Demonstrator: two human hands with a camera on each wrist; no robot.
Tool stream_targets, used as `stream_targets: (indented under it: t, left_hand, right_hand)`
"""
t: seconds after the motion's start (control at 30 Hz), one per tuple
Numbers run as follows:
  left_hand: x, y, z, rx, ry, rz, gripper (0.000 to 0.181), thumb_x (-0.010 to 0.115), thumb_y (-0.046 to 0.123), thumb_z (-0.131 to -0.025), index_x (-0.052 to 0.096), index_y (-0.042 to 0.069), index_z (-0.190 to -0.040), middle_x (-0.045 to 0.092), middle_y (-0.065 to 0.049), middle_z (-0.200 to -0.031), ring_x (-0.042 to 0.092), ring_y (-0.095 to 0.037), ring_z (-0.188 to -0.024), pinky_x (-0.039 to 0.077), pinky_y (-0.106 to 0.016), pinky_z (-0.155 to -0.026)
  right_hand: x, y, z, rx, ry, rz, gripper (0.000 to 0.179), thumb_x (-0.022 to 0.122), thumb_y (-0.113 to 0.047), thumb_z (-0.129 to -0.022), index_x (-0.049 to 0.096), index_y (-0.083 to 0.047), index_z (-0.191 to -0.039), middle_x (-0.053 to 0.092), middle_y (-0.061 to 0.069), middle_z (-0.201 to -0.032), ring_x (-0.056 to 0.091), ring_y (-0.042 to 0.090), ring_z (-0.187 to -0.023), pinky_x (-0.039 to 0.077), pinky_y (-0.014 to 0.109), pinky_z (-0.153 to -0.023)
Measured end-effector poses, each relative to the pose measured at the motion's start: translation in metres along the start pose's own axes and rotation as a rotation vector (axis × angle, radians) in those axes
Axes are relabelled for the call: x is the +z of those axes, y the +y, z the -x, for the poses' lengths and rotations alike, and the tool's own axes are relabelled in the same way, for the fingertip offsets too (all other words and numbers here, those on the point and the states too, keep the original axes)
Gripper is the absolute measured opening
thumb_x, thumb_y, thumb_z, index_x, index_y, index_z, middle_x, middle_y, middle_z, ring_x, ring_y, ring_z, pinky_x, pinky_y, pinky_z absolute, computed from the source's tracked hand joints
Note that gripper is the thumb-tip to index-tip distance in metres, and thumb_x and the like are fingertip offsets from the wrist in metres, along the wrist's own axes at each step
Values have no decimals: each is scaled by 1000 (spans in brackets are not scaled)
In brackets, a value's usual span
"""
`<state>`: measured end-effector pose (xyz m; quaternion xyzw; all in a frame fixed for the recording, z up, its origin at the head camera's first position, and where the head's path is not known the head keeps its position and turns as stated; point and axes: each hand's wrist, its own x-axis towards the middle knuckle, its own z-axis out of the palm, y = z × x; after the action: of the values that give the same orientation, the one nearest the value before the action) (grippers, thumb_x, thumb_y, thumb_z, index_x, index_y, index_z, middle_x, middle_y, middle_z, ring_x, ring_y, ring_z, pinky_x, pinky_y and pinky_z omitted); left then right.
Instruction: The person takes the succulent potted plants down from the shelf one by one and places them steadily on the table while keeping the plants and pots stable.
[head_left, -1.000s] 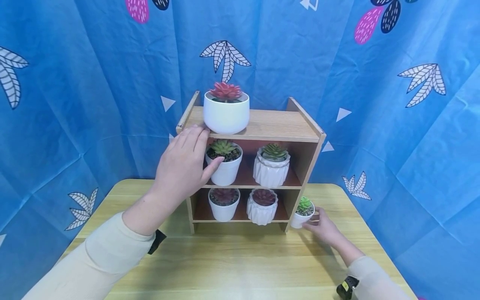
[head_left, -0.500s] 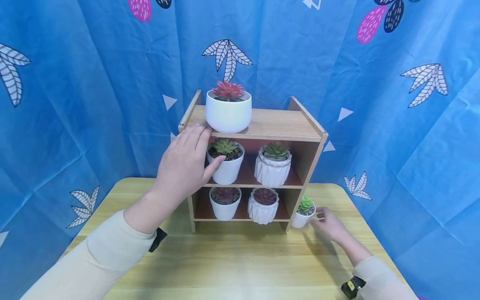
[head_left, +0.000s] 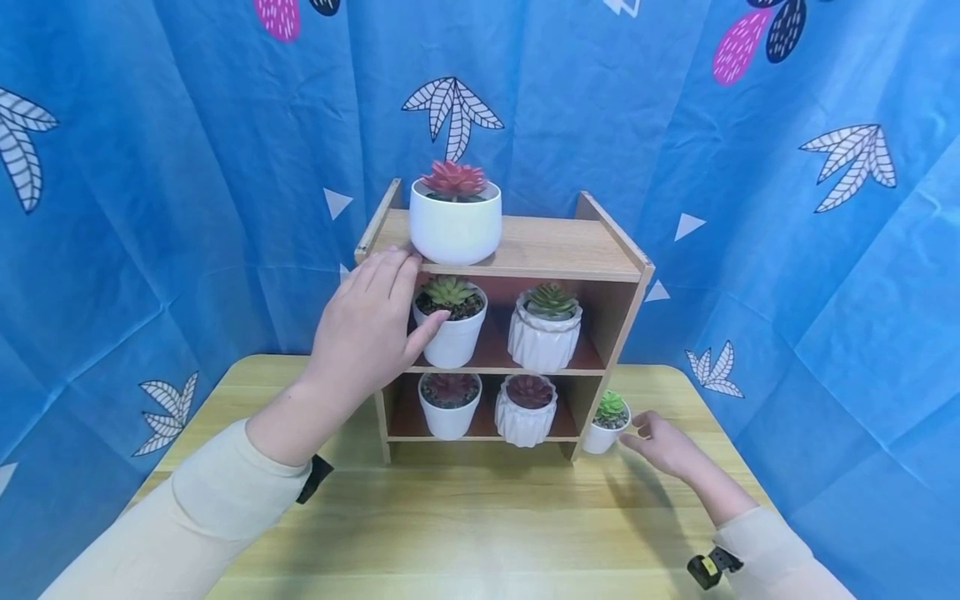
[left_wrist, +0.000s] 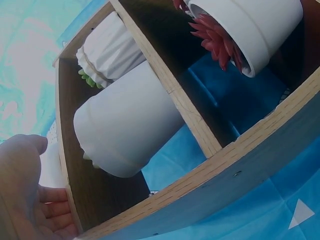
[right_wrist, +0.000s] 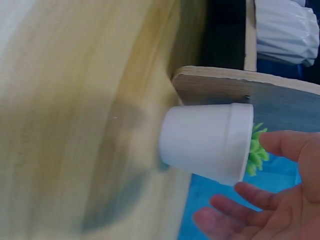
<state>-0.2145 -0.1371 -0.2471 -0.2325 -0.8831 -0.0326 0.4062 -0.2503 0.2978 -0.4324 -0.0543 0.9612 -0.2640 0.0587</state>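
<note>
- Green-succulent pot (head_left: 602, 439): upright on table (head_left: 480, 517), just right of shelf (head_left: 555, 250).
- Right hand (head_left: 663, 447): right of shelf, grip wide, nothing held, fingertips near that pot.
- Left hand (head_left: 363, 325): grip wide, fingers on shelf's top-left edge, beside red-succulent pot (head_left: 456, 233).
- Four potted succulents (head_left: 543, 343) inside shelf.

**Attire, Head View**

The left sleeve (head_left: 187, 508) and right sleeve (head_left: 772, 546) are plain, creased and cream-coloured. The left wrist unit (head_left: 316, 478) is angular and black; the right wrist unit (head_left: 702, 575), black and boxy, bears a yellow patch (head_left: 709, 567).
</note>
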Motion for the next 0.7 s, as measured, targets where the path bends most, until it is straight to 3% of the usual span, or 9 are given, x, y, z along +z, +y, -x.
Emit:
stream_targets:
  t: [0.33,0.7]
  left_hand:
    - [-1,1,-1,-4,-6,-1,72,67,49,-92,51,-5,-137,56,-23,-134,52,-38,-127,42,-51,-109]
    - [1,0,0,-2,0,-2,72,69,47,-91,51,-6,-136,56,-24,-134,51,-38,-127,42,-51,-109]
  right_hand:
    - [-23,-16,8,-55,-3,74,45,60,-29,-98,60,11,-116,66,27,-110,64,42,-100,54,55,-84]
    - [-46,-40,16,-92,1,115,44,59,-38,-99,65,4,-110,70,13,-102,67,33,-94,55,50,-80]
